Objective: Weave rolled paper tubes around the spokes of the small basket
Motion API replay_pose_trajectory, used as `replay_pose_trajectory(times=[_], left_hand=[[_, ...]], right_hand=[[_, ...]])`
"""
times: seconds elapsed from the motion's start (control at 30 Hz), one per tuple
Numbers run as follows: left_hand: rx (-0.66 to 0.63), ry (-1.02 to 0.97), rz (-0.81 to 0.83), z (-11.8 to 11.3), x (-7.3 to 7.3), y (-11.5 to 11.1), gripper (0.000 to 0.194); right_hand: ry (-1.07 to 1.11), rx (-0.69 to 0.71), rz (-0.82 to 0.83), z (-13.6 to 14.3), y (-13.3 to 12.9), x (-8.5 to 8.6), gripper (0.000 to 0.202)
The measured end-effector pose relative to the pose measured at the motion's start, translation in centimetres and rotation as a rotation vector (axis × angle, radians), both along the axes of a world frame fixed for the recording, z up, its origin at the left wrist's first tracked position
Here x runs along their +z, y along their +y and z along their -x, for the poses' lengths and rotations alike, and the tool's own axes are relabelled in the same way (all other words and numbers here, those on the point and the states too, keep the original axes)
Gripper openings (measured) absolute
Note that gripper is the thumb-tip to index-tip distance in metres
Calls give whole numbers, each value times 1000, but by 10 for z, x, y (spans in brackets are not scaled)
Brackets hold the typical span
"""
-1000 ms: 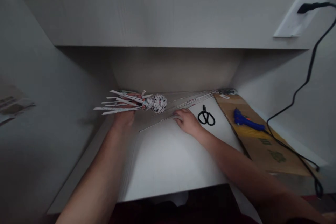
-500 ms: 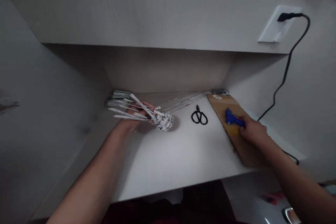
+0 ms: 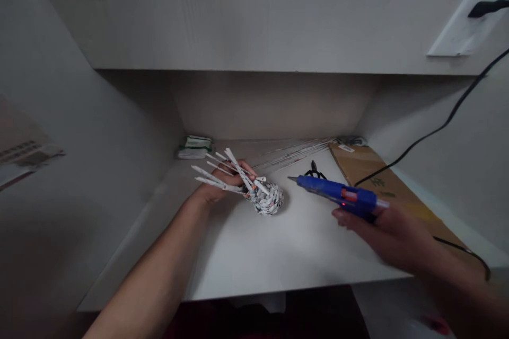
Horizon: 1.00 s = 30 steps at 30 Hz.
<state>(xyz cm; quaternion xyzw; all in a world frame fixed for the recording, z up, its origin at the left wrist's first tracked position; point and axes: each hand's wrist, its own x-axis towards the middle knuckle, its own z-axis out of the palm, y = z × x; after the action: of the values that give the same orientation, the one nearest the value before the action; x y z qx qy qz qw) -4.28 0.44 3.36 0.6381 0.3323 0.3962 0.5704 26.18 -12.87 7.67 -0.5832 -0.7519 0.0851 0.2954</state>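
Observation:
A small round piece woven from rolled newspaper strips is held by my left hand, its loose paper ends fanning out to the left and upward. The fingers of that hand are closed round its neck, partly hidden behind the strips. My right hand grips a blue hot glue gun by its handle. Its nozzle points left toward the woven piece, a short way apart from it, and a small red light glows on its body. Black-handled scissors lie behind the gun, partly covered by it.
A cardboard sheet lies along the right of the white shelf. Thin paper tubes lie along the back, with a green and white packet at the back left. A black cord runs down from the wall socket.
My right hand has lifted the glue gun off the cardboard and brought it left, nozzle toward the woven piece. The left hand keeps its hold. The camera view has shifted a little.

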Motion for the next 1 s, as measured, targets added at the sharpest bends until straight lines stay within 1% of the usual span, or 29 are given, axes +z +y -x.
replay_pose_trajectory(times=[0.1, 0.23, 0.47, 0.8, 1.0], left_hand=[[-14, -11, -1, -2, 5, -6, 21], [-26, -2, -30, -5, 13, -11, 20], [-41, -5, -29, -9, 20, -16, 21], [-82, 12, -10, -8, 20, -18, 22], [-80, 6, -13, -7, 19, -18, 22]], right_hand=[[-2, 116, 51, 21, -8, 7, 24], [1, 187, 25, 27, -7, 6, 20], [-28, 189, 25, 26, -2, 2, 18], [-63, 150, 65, 30, 2, 3, 20], [-42, 175, 77, 31, 2, 4, 18]])
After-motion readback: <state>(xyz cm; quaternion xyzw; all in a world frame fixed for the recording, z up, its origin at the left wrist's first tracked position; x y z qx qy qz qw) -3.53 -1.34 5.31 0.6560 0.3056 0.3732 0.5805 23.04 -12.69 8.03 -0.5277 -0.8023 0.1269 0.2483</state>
